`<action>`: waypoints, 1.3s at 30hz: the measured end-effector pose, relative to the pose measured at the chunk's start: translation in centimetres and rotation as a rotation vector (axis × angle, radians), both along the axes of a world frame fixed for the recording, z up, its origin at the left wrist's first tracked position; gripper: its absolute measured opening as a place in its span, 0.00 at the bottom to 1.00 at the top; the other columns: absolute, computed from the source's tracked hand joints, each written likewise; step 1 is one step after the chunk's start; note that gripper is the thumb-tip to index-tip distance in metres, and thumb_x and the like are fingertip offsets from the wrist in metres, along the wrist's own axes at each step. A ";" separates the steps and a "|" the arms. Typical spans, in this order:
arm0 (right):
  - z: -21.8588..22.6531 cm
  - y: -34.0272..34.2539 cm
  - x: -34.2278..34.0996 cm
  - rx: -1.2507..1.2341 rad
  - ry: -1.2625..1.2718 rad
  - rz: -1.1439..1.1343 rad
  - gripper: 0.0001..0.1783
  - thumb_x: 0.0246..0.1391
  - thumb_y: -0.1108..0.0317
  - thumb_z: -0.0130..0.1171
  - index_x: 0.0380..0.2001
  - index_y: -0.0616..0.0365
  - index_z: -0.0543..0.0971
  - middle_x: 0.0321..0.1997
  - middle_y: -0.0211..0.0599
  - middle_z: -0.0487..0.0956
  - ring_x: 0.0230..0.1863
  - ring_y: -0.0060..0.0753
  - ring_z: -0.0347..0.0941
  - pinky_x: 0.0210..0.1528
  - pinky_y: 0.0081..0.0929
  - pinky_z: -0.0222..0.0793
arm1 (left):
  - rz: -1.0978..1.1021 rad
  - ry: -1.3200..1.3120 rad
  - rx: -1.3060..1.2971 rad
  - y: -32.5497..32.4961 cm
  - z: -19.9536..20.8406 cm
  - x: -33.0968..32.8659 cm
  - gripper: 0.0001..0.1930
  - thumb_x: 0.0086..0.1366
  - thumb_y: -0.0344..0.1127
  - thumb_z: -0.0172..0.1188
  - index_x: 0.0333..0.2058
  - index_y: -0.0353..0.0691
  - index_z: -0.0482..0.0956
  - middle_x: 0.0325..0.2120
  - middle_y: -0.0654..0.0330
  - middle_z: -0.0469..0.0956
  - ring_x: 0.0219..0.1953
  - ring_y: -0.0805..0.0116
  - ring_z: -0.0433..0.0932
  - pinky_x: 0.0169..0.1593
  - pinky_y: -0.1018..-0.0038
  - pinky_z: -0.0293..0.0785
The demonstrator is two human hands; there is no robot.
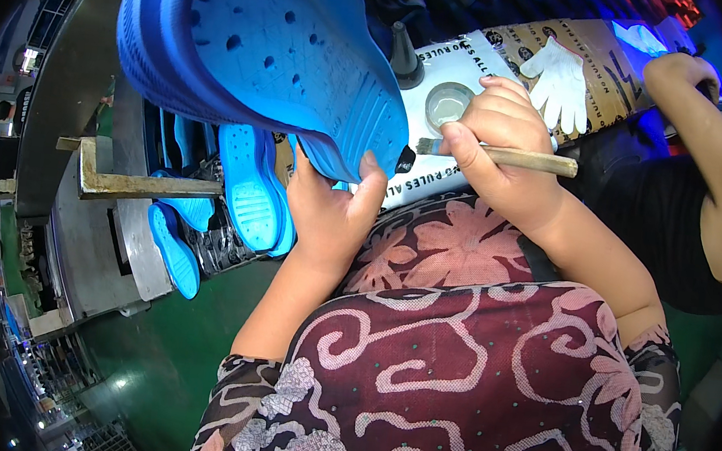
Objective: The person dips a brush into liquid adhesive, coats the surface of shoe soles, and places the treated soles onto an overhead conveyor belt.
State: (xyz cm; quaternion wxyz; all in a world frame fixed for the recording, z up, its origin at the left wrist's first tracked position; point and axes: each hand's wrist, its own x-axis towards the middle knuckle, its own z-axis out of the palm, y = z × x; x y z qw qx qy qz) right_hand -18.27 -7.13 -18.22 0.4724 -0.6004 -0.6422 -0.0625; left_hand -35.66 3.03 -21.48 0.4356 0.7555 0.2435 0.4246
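My left hand point(334, 209) grips a stack of large blue shoe soles point(307, 70) at the near end. Its thumb lies on the edge, and the other fingers are mostly hidden beneath. The top sole is dotted with small holes and has ribbed lines. A small black piece point(405, 160) shows at its near edge. My right hand point(506, 140) is closed round a brush point(526, 160) with a wooden handle, its bristles pointing left toward the soles. Just beyond that hand stands a small round bowl point(449, 103) of clear-looking liquid on a white printed sheet point(409, 191).
More blue soles point(250, 192) lie on the left beside a metal frame point(141, 185). A dark cone-shaped object point(405, 58) stands behind the bowl. A white glove point(559, 83) rests on brown printed cardboard point(603, 57). Another person's arm point(705, 130) is at the right.
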 end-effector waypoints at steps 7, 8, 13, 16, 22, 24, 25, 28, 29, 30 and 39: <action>-0.5 -0.1 -0.2 0.005 -0.005 0.063 0.13 0.46 0.66 0.61 0.13 0.56 0.75 0.14 0.31 0.70 0.21 0.36 0.67 0.41 0.34 0.64 | -0.015 0.055 -0.132 -0.2 0.5 0.0 0.21 0.56 0.22 0.56 0.48 0.30 0.62 0.40 0.53 0.73 0.41 0.68 0.74 0.49 0.73 0.69; -0.5 -0.3 0.1 -0.019 0.000 0.044 0.13 0.47 0.66 0.61 0.13 0.56 0.76 0.14 0.31 0.70 0.21 0.36 0.67 0.41 0.34 0.64 | -0.011 0.055 -0.133 -0.2 0.5 0.0 0.21 0.56 0.22 0.56 0.48 0.30 0.62 0.40 0.53 0.73 0.41 0.68 0.74 0.49 0.73 0.69; -0.4 0.0 -0.2 0.049 0.061 0.071 0.12 0.48 0.67 0.60 0.13 0.56 0.76 0.13 0.33 0.71 0.21 0.37 0.69 0.41 0.36 0.65 | -0.004 0.060 -0.176 -0.3 0.5 0.4 0.21 0.56 0.24 0.57 0.47 0.30 0.62 0.41 0.53 0.73 0.42 0.68 0.73 0.50 0.73 0.68; -0.5 -0.1 -0.7 0.001 0.050 0.078 0.12 0.48 0.66 0.59 0.14 0.57 0.77 0.14 0.33 0.72 0.21 0.38 0.69 0.43 0.36 0.65 | 0.056 -0.070 -0.114 -0.3 0.1 1.0 0.22 0.50 0.26 0.58 0.45 0.29 0.66 0.32 0.51 0.78 0.34 0.63 0.79 0.42 0.71 0.73; -0.3 -0.3 -0.2 -0.019 0.061 0.075 0.13 0.48 0.65 0.59 0.14 0.56 0.76 0.14 0.33 0.71 0.21 0.37 0.68 0.43 0.37 0.65 | 0.070 -0.048 -0.066 0.1 -0.2 1.0 0.23 0.49 0.25 0.59 0.45 0.29 0.66 0.33 0.51 0.78 0.35 0.64 0.79 0.42 0.72 0.73; -0.3 0.0 -0.5 0.022 0.072 0.091 0.13 0.49 0.65 0.59 0.14 0.56 0.76 0.14 0.33 0.70 0.20 0.37 0.68 0.43 0.37 0.65 | 0.074 -0.052 -0.068 0.0 -0.1 1.1 0.23 0.49 0.25 0.59 0.45 0.29 0.66 0.33 0.51 0.78 0.34 0.64 0.79 0.42 0.72 0.73; -0.4 0.0 -0.8 0.001 0.076 0.104 0.13 0.49 0.65 0.59 0.14 0.56 0.76 0.13 0.33 0.70 0.20 0.38 0.68 0.44 0.37 0.65 | 0.081 -0.056 -0.069 0.0 -0.1 1.1 0.23 0.49 0.25 0.59 0.45 0.29 0.66 0.32 0.51 0.78 0.34 0.64 0.79 0.42 0.73 0.73; -0.5 -0.1 -0.6 -0.032 0.075 0.123 0.13 0.49 0.66 0.58 0.14 0.57 0.76 0.13 0.33 0.70 0.20 0.37 0.67 0.43 0.37 0.65 | 0.056 -0.079 -0.031 0.2 -0.2 0.9 0.23 0.49 0.24 0.59 0.45 0.28 0.66 0.32 0.51 0.78 0.34 0.65 0.79 0.41 0.73 0.73; -0.5 -0.3 -0.3 -0.041 0.068 0.127 0.13 0.50 0.66 0.58 0.14 0.57 0.76 0.13 0.33 0.70 0.20 0.37 0.67 0.43 0.37 0.65 | 0.059 -0.078 -0.033 0.3 -0.4 0.9 0.23 0.49 0.24 0.59 0.45 0.28 0.66 0.32 0.51 0.78 0.34 0.65 0.79 0.41 0.73 0.73; -0.5 -0.4 -0.1 -0.064 0.107 0.124 0.13 0.50 0.66 0.58 0.14 0.57 0.76 0.14 0.33 0.71 0.21 0.37 0.67 0.43 0.36 0.66 | 0.051 -0.080 0.017 0.5 -0.5 0.8 0.23 0.49 0.23 0.59 0.45 0.28 0.65 0.32 0.51 0.78 0.34 0.65 0.79 0.40 0.73 0.73; -1.0 -0.3 0.0 -0.040 0.099 0.052 0.15 0.52 0.68 0.56 0.13 0.58 0.75 0.13 0.34 0.69 0.20 0.37 0.64 0.31 0.32 0.60 | 0.039 -0.068 0.126 0.7 -0.7 0.6 0.22 0.49 0.24 0.59 0.44 0.29 0.65 0.28 0.51 0.78 0.29 0.62 0.80 0.36 0.73 0.74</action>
